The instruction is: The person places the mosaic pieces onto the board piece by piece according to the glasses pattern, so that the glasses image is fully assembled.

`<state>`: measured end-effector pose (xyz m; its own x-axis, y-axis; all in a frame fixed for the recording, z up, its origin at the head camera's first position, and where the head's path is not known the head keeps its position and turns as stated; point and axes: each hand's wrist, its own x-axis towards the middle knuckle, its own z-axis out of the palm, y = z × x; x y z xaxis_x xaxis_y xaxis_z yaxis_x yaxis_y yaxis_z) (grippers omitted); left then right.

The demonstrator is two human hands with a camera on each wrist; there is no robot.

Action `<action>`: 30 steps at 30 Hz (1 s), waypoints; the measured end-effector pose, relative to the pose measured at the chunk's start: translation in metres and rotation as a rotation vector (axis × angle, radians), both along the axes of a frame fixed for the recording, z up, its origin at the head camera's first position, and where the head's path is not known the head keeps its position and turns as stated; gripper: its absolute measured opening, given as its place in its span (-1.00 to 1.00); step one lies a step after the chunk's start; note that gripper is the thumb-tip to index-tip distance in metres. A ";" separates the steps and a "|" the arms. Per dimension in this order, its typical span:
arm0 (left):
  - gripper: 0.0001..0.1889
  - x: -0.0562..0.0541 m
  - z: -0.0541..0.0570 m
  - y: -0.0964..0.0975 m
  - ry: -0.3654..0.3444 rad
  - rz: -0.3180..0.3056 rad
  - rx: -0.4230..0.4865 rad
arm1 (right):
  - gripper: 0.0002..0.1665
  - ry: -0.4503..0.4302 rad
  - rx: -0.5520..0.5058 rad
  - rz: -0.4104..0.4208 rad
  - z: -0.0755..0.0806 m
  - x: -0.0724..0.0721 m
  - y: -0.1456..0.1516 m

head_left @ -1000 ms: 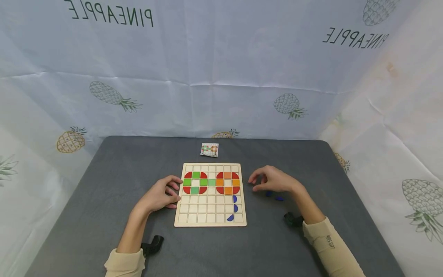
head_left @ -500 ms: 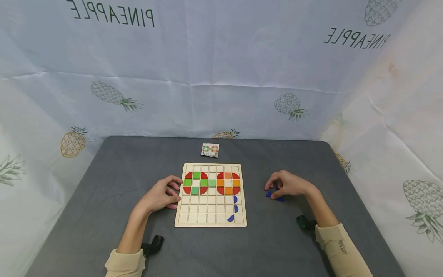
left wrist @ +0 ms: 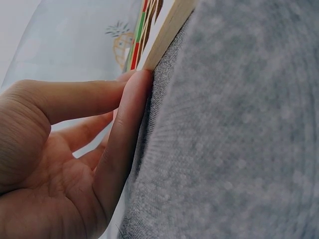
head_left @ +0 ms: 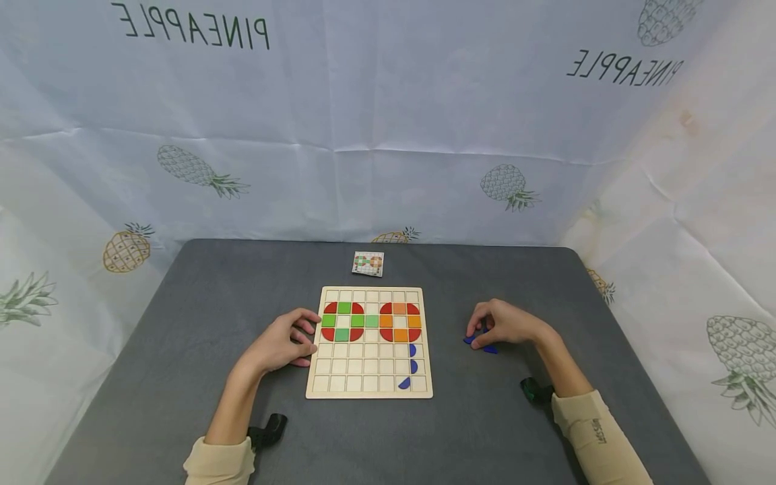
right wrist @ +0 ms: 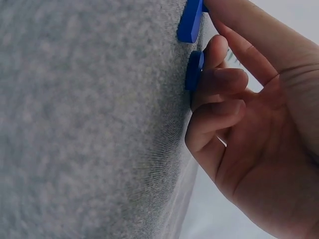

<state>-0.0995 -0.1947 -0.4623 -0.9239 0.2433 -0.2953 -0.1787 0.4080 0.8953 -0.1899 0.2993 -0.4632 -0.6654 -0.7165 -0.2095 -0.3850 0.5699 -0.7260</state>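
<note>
A pale wooden grid board (head_left: 372, 367) lies on the table. Red, green and orange pieces form two rounded rings on it, linked by a green square (head_left: 372, 321). Several blue half-round pieces sit along its lower right. My left hand (head_left: 281, 342) rests at the board's left edge, thumb and fingertips touching it; the left wrist view shows a fingertip on the board's side (left wrist: 169, 35). To the right of the board, my right hand (head_left: 506, 323) pinches a blue half-round piece (head_left: 469, 340) at table height. Another blue piece (head_left: 490, 349) lies beside the thumb.
Behind the board lies a small pattern card (head_left: 368, 263) with a similar coloured design. The dark grey table (head_left: 254, 269) ends against a pineapple-print cloth (head_left: 364, 188). Black wrist devices (head_left: 269, 430) hang by both forearms.
My right hand has moved right, away from the board's edge to the loose blue pieces, and its fingers have closed on one. The left hand stays at the board.
</note>
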 end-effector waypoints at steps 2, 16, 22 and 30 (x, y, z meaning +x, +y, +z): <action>-0.40 0.001 0.000 0.000 -0.001 0.003 0.001 | -0.86 -0.008 -0.003 0.000 -0.001 0.000 0.000; -0.39 0.000 -0.001 -0.001 0.010 0.008 -0.011 | -0.84 -0.050 -0.089 -0.048 0.013 0.006 -0.029; -0.40 0.000 -0.001 0.000 0.001 0.008 -0.015 | -0.85 -0.047 -0.084 -0.030 0.020 0.004 -0.055; -0.40 -0.001 0.000 0.000 -0.005 0.011 -0.015 | -0.86 -0.035 -0.130 0.063 0.027 -0.004 -0.100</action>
<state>-0.1001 -0.1943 -0.4628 -0.9248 0.2292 -0.3036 -0.1877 0.4192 0.8883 -0.1939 0.1995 -0.4363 -0.6120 -0.7793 -0.1350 -0.3901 0.4459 -0.8056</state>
